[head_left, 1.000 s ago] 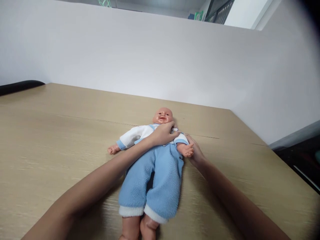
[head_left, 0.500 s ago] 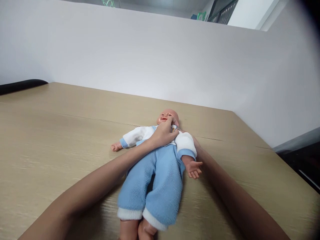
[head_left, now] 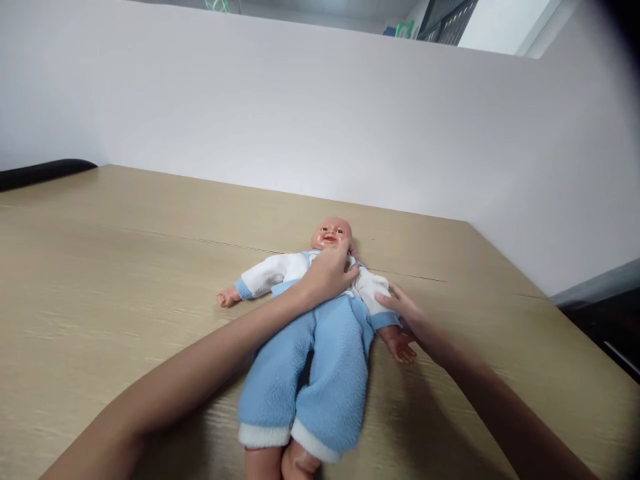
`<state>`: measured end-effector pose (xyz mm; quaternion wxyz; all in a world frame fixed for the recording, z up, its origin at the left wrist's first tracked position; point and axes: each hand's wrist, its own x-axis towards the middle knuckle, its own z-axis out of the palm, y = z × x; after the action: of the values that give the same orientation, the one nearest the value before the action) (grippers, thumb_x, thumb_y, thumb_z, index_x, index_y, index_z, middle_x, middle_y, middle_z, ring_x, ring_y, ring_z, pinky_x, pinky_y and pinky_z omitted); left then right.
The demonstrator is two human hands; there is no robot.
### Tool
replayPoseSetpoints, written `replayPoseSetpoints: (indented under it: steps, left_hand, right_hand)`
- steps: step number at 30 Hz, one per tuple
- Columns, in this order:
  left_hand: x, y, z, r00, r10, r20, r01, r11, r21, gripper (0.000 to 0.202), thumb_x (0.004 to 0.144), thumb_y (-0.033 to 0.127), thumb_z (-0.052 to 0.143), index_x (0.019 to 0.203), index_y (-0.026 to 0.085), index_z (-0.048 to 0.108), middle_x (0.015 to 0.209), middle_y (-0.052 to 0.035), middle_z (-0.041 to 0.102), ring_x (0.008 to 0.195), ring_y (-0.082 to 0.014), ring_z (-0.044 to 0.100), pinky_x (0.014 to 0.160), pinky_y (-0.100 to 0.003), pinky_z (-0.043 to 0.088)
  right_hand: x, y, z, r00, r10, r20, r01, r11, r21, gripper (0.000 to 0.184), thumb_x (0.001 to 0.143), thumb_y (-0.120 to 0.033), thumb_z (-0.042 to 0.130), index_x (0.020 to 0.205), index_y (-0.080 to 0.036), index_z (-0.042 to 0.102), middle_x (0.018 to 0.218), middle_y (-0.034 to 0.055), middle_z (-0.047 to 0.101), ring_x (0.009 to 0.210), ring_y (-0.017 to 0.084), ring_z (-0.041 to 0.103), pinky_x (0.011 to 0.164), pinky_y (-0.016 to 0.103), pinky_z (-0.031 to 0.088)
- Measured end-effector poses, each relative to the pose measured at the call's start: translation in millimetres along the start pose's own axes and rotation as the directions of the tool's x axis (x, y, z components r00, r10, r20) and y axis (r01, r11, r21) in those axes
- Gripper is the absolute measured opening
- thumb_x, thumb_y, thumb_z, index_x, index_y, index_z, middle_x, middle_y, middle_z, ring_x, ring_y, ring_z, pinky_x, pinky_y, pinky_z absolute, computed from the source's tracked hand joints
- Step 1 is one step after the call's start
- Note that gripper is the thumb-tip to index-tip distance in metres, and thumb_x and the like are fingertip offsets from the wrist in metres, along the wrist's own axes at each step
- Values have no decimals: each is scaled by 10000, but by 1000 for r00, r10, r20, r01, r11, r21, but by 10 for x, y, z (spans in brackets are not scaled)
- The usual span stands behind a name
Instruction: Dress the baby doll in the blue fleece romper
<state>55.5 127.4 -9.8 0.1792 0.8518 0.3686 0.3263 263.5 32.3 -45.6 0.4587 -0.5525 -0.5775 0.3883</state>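
Observation:
A baby doll (head_left: 333, 360) lies face up on the wooden table, its head away from me. It wears fleecy light-blue trousers with white cuffs and a white top with blue trim. My left hand (head_left: 327, 270) lies across the doll's upper chest, its fingers curled at the collar beside the chin; the fingertips are partly hidden. My right hand (head_left: 405, 310) is at the doll's arm on the right side, thumb on the white sleeve (head_left: 370, 290) and other fingers around its outer side. The doll's other arm is stretched out to the left, apart from my hands.
The wooden table (head_left: 125, 280) stretches around the doll to a pale partition wall (head_left: 300, 113) behind. A black curved edge (head_left: 45, 172) shows at the far left, and a dark object (head_left: 605, 327) stands beyond the table's right edge.
My right hand has come out from behind the doll's shoulder and taken hold of the sleeve. The doll's arm has shifted slightly right. My left hand stays at the collar, slightly lower off the face.

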Motion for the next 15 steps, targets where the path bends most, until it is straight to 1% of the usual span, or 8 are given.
replayPoseSetpoints:
  steps: [2, 3, 5, 7, 9, 12, 14, 15]
  left_hand:
    - [-5, -2, -4, 1000, 2, 2, -2, 999, 37, 175, 951, 269, 604, 1102, 207, 543, 921, -64, 722, 898, -274, 694, 723, -352, 466]
    - [-6, -1, -9, 1000, 1, 3, -1, 999, 53, 175, 956, 276, 602, 1106, 205, 544, 913, -64, 723, 893, -275, 694, 724, -356, 466]
    - [-5, 7, -21, 1000, 5, 4, -5, 996, 90, 178, 961, 277, 604, 1110, 198, 548, 894, -66, 726, 881, -278, 690, 751, -367, 472]
    - [-3, 27, -34, 1000, 13, 5, -14, 991, 133, 177, 969, 271, 602, 1117, 187, 552, 886, -71, 727, 885, -283, 682, 805, -385, 481]
    - [0, 59, -50, 1000, 21, 11, -22, 983, 182, 190, 986, 286, 599, 1135, 174, 557, 902, -82, 729, 921, -295, 674, 877, -410, 479]
    - [-13, 113, -97, 999, 32, 16, -35, 964, 262, 239, 1026, 367, 594, 1140, 158, 577, 986, -117, 738, 1060, -328, 648, 1009, -466, 437]
    - [-61, 133, -162, 999, 42, -14, -36, 955, 294, 300, 1036, 448, 596, 1120, 159, 591, 1104, -145, 729, 1163, -346, 607, 1068, -501, 393]
    - [-108, 131, -207, 998, 49, -40, -35, 955, 296, 331, 1036, 481, 594, 1124, 162, 594, 1174, -155, 713, 1201, -351, 585, 1081, -514, 378]
  right_hand:
    - [-155, -32, -122, 993, 101, 55, -102, 995, 18, 583, 808, -566, 847, 1305, -294, 706, 1259, 83, 795, 1006, 318, 798, 786, 407, 700]
    - [-210, -39, -197, 988, 146, 53, -146, 989, 7, 626, 797, -555, 861, 1341, -298, 689, 1312, 88, 775, 1011, 318, 796, 789, 404, 699]
    - [-270, -22, -367, 981, 193, -1, -192, 979, -71, 597, 796, -565, 861, 1308, -291, 720, 1286, 90, 783, 970, 309, 795, 778, 395, 691]
    - [-282, 36, -528, 983, 173, -59, -180, 971, -157, 527, 789, -603, 850, 1192, -272, 777, 1157, 85, 815, 943, 312, 788, 786, 395, 681]
    - [-272, 118, -646, 987, 145, -64, -154, 970, -190, 508, 776, -621, 851, 1131, -262, 795, 1093, 86, 824, 963, 333, 782, 822, 422, 674]
    - [-262, 235, -718, 989, 141, -34, -145, 976, -164, 498, 780, -624, 843, 1124, -268, 783, 1132, 97, 815, 1011, 354, 776, 868, 464, 665]
    - [-275, 269, -713, 990, 135, -29, -138, 976, -166, 499, 804, -619, 817, 1159, -275, 754, 1183, 106, 795, 1037, 352, 768, 887, 478, 658]
    - [-292, 263, -699, 993, 108, -44, -114, 976, -184, 503, 816, -608, 802, 1185, -274, 735, 1226, 115, 776, 1076, 356, 755, 907, 490, 651]
